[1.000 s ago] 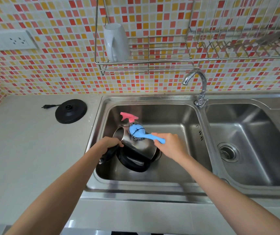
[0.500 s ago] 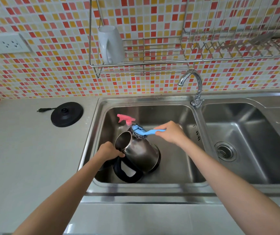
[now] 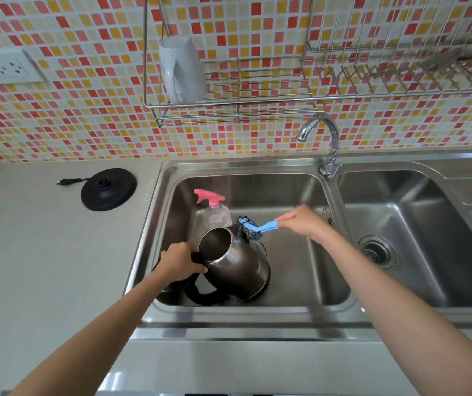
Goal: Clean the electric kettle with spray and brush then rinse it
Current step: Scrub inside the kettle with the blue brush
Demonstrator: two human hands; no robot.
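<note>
The steel electric kettle (image 3: 240, 267) lies tilted in the left sink basin (image 3: 294, 195), its open mouth facing up and left. My left hand (image 3: 180, 262) grips it at the top of its black handle. My right hand (image 3: 300, 221) holds the blue handle of the brush (image 3: 253, 228), whose wire scrubbing head touches the far upper side of the kettle. A clear spray bottle (image 3: 214, 211) with a pink trigger stands just behind the kettle.
The faucet (image 3: 326, 144) rises between the two basins. The right basin (image 3: 417, 238) has a drain strainer. The black kettle base (image 3: 108, 189) with its plug sits on the counter at left. A white mug (image 3: 182, 70) hangs on the wire rack above.
The brush has moved off the top of the kettle toward its far side, and my right hand has shifted right and back. The kettle's mouth has tipped up further.
</note>
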